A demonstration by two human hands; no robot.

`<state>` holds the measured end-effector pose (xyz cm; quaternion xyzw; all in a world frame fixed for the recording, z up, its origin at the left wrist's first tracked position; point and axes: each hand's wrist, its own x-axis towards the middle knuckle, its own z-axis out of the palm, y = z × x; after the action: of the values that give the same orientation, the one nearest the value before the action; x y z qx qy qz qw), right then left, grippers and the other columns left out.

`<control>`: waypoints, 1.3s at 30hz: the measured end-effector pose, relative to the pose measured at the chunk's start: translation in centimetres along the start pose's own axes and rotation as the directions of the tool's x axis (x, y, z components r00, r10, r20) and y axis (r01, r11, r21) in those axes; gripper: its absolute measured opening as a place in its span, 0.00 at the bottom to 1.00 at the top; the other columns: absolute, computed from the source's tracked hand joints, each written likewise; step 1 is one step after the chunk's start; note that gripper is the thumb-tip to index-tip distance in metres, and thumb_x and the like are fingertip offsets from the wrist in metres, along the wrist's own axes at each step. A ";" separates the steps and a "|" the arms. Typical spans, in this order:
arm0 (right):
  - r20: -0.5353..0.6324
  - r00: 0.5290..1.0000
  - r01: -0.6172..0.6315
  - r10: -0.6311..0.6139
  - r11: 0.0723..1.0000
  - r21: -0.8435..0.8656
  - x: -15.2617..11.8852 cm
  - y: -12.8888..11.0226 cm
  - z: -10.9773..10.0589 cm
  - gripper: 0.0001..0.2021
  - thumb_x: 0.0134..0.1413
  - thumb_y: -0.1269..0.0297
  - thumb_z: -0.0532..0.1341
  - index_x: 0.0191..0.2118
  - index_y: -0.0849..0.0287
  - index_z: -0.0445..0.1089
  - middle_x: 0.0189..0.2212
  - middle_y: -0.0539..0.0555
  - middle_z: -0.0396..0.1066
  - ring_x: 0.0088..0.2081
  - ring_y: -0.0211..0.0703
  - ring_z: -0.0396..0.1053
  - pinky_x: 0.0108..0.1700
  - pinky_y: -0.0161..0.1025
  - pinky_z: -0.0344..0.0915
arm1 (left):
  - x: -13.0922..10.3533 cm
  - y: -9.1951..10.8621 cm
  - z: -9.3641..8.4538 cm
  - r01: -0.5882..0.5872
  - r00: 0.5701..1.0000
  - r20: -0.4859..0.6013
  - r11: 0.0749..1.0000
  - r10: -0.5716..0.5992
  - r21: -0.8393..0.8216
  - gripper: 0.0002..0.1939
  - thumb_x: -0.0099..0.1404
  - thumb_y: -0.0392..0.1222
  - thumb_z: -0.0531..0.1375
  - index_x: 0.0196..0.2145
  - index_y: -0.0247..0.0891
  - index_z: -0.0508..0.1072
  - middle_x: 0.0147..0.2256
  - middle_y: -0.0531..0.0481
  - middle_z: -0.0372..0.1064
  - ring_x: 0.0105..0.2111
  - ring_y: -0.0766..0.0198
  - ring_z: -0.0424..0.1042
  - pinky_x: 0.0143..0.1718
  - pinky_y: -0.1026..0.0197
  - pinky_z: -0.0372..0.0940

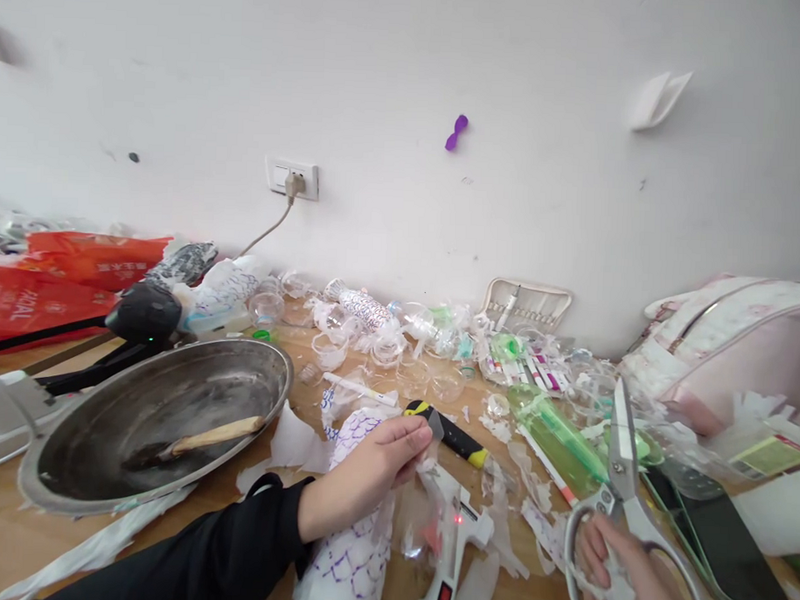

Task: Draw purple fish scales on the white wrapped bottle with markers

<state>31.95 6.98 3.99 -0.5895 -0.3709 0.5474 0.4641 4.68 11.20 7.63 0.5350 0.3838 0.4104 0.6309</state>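
My left hand (pixel 368 474), in a black sleeve, pinches a small clear plastic piece (pixel 436 426) between thumb and fingers above the wooden table. My right hand (pixel 617 566), at the lower right, grips the handles of large silver scissors (pixel 624 457) whose blades point up and away. A white hot glue gun (pixel 454 538) with a red light lies between my hands. Just beyond my left hand's fingers lies a black and yellow utility knife (pixel 451 433).
A big metal pan (pixel 173 415) with a wooden-handled tool in it sits at the left. Cut clear bottles and plastic scraps (pixel 399 335) litter the table along the white wall. A green bottle (pixel 553 437), a pink bag (pixel 733 338) and red bags (pixel 52 279) lie around.
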 end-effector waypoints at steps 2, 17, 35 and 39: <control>-0.096 0.987 0.090 -0.126 0.945 -0.313 0.4 -0.6 -0.7 0.26 0.50 0.40 0.53 0.15 0.55 0.54 0.08 0.44 0.53 0.09 0.34 0.54 0.13 0.32 0.52 | 0.1 0.2 0.0 0.001 1.000 -0.021 1.000 -0.001 0.008 0.19 0.60 0.55 0.51 0.20 0.39 0.55 0.19 0.60 0.46 0.19 0.72 0.43 0.22 0.62 0.40; -0.071 0.955 0.025 -0.288 0.315 -0.949 1.9 -1.1 -0.6 0.18 0.41 0.48 0.52 0.31 0.54 0.69 0.32 0.59 0.79 0.35 0.55 0.75 0.35 0.43 0.69 | 0.0 0.4 0.1 -0.007 0.998 -0.067 0.995 0.013 0.095 0.12 0.61 0.49 0.52 0.26 0.38 0.60 0.21 0.59 0.54 0.21 0.72 0.53 0.27 0.64 0.49; -0.049 0.909 0.126 -0.413 0.386 -0.914 2.6 0.0 -0.9 0.27 0.36 0.49 0.53 0.40 0.63 0.68 0.45 0.68 0.74 0.46 0.62 0.72 0.48 0.52 0.68 | 0.1 0.1 0.0 -0.022 0.999 -0.042 0.980 0.031 0.196 0.09 0.61 0.46 0.52 0.27 0.39 0.60 0.23 0.59 0.54 0.24 0.70 0.53 0.27 0.63 0.51; -0.029 0.913 0.138 -0.407 0.376 -0.916 2.6 0.0 -0.9 0.29 0.37 0.48 0.52 0.42 0.65 0.68 0.47 0.69 0.73 0.48 0.63 0.71 0.50 0.53 0.66 | 0.1 0.4 0.0 0.009 0.999 -0.041 0.979 -0.001 0.206 0.09 0.60 0.46 0.53 0.26 0.39 0.60 0.23 0.59 0.53 0.24 0.70 0.54 0.27 0.63 0.51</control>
<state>33.17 9.28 3.14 -0.7380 -0.6355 0.0994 0.2039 4.71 11.32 7.99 0.5880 0.4383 0.3776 0.5654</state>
